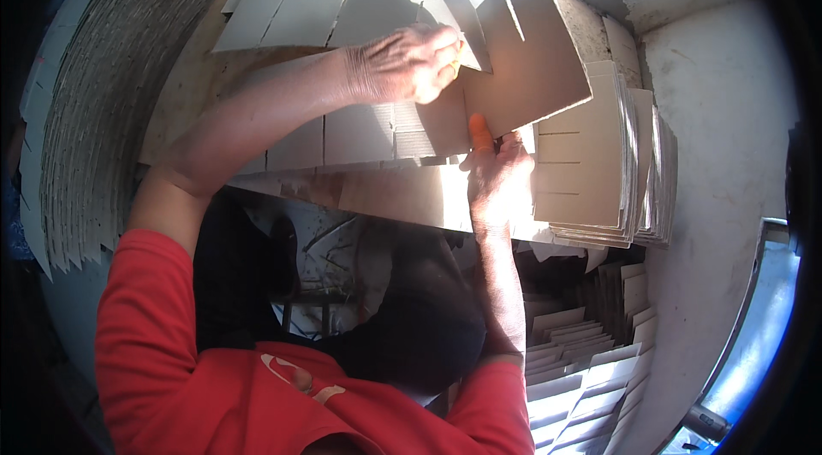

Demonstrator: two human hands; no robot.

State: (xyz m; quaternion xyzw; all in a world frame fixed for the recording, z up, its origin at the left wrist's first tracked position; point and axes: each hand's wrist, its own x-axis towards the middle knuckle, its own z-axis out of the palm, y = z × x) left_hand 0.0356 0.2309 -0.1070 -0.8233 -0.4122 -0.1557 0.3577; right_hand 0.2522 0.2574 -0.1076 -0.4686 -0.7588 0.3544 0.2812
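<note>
My left hand [413, 61] is closed, its fingers curled at the left edge of a raised brown cardboard divider [539, 53] with a slot cut in it. An orange-yellow cover shows on one of its fingers. Below it, my right hand [499, 177] pinches the divider's lower corner; an orange cover wraps one digit. Under my left forearm lies a slotted cardboard strip [360, 131] on the work board. Behind it, a paler slotted cardboard sheet [291, 5] lies partly in my hand's shadow. My left fingertips are partly hidden where the cardboard pieces meet.
A tall stack of cardboard sheets [120, 104] stands at the left. More slotted pieces [578, 168] are piled at the right end of the board [402, 198]. Assembled-looking cardboard partitions [591, 369] sit low at the right, beside a pale wall [719, 113].
</note>
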